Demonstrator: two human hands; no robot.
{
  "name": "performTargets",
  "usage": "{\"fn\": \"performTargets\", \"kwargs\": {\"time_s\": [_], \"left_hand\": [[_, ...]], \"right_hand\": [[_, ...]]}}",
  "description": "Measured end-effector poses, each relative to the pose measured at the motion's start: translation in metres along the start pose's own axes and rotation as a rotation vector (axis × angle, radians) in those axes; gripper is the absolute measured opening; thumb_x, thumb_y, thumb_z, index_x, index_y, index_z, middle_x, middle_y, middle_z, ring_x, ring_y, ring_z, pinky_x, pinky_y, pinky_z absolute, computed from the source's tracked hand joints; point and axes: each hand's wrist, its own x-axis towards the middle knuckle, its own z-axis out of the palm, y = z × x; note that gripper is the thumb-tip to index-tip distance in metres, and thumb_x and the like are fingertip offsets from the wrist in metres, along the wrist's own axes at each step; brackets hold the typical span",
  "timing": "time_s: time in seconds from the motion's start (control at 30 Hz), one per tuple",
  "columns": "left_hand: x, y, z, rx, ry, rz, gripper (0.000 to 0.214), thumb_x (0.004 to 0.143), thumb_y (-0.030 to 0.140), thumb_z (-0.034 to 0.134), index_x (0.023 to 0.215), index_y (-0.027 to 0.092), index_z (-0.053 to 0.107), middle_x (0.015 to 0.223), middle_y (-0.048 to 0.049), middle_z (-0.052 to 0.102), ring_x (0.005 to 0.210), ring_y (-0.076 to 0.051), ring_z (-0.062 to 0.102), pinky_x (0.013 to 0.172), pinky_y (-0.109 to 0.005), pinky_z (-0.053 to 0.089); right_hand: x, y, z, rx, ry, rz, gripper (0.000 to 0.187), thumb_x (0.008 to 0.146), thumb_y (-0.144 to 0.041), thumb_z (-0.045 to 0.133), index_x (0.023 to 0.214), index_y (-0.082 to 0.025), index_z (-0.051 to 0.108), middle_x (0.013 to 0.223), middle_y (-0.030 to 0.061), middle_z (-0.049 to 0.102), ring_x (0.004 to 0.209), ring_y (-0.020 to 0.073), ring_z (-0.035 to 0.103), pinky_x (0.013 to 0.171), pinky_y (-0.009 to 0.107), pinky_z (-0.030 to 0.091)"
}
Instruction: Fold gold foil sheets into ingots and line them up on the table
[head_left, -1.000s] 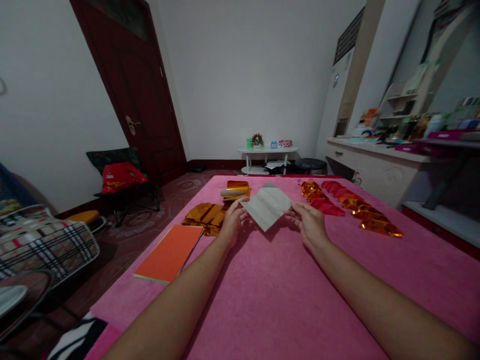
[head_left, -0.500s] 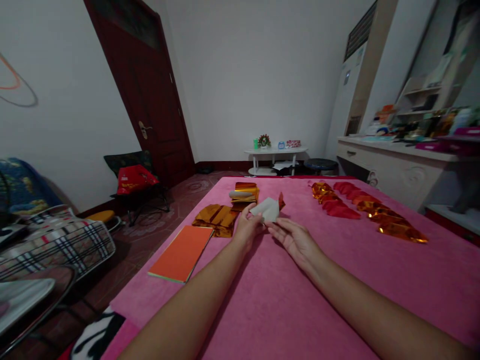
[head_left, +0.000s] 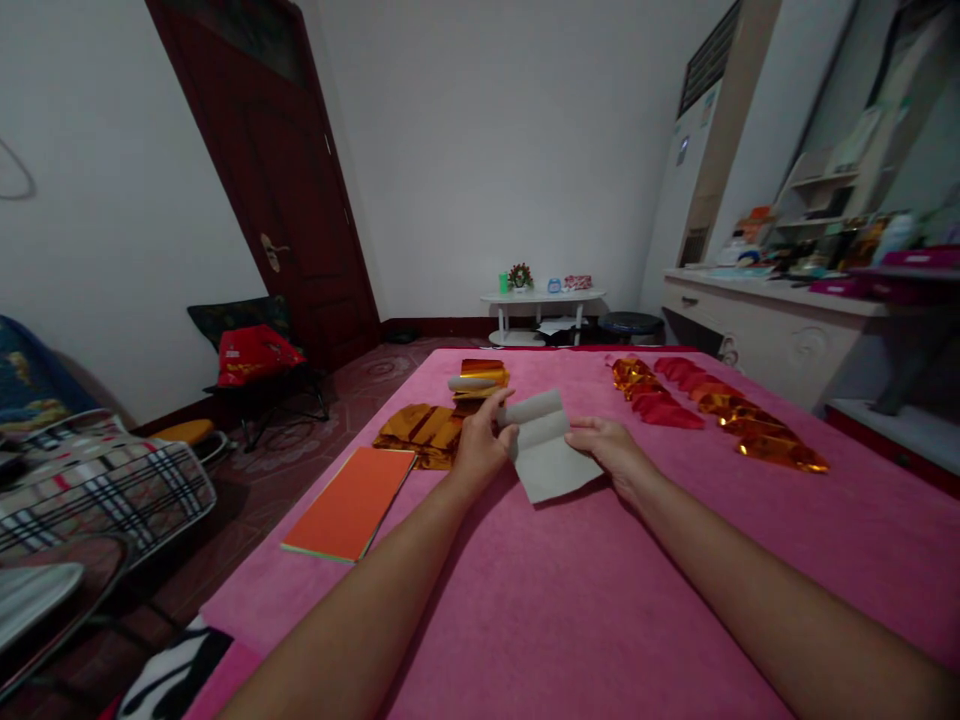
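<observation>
A creased sheet of paper [head_left: 551, 462], pale grey on the side facing me, is held up over the pink-covered table [head_left: 555, 620]. My left hand [head_left: 484, 440] grips its left edge between thumb and fingers. On the right edge, my right hand [head_left: 609, 446] pinches it, fingers partly behind the sheet. Just left of my left hand lie gold foil sheets [head_left: 420, 432], fanned out. Behind them is a stack of folded gold foil paper [head_left: 481, 372] with a greyish band-like piece on it. An orange paper pad [head_left: 352, 500] rests nearer on the left.
Rows of folded red foil pieces [head_left: 667, 410] and gold foil pieces [head_left: 780, 455] lie at the table's far right. A cluttered dresser [head_left: 772, 300] stands beyond. On the left are a chair with a red bag [head_left: 255, 355] and a checked bag [head_left: 112, 480].
The paper has been opened from a small folded shape into a broader sheet. My right hand has moved right, to its edge. The view has shifted slightly.
</observation>
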Motion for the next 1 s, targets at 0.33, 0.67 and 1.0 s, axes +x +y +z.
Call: {"fn": "performTargets", "kwargs": {"time_s": [0.33, 0.67, 1.0], "left_hand": [[-0.012, 0.016, -0.001, 0.192, -0.200, 0.292, 0.030, 0.072, 0.002, 0.046, 0.094, 0.018, 0.059, 0.092, -0.0042, 0.062, 0.088, -0.016, 0.057, 0.082, -0.029, 0.045], [-0.017, -0.006, 0.007, 0.216, -0.507, 0.108, 0.036, 0.070, 0.019, 0.063, 0.106, 0.015, 0.064, 0.100, -0.0076, 0.065, 0.087, -0.019, 0.058, 0.080, -0.028, 0.046], [-0.013, 0.003, 0.008, 0.036, -0.519, 0.014, 0.031, 0.083, 0.037, 0.052, 0.072, 0.015, 0.070, 0.065, -0.0021, 0.062, 0.065, -0.014, 0.055, 0.063, -0.023, 0.039]], "right_hand": [[0.017, 0.018, -0.014, -0.048, 0.224, -0.089, 0.012, 0.055, -0.013, 0.063, 0.058, -0.018, 0.053, 0.044, -0.0057, 0.052, 0.041, 0.0098, 0.047, 0.039, 0.020, 0.033], [0.002, -0.012, -0.024, -0.086, -0.162, 0.173, 0.032, 0.057, -0.001, 0.049, 0.080, -0.013, 0.066, 0.067, 0.0055, 0.067, 0.058, 0.0146, 0.062, 0.053, 0.025, 0.053], [0.004, -0.021, -0.063, -0.215, -0.597, 0.081, 0.034, 0.062, -0.021, 0.074, 0.094, -0.014, 0.069, 0.091, 0.0095, 0.070, 0.074, 0.0140, 0.065, 0.055, 0.017, 0.049]]}}
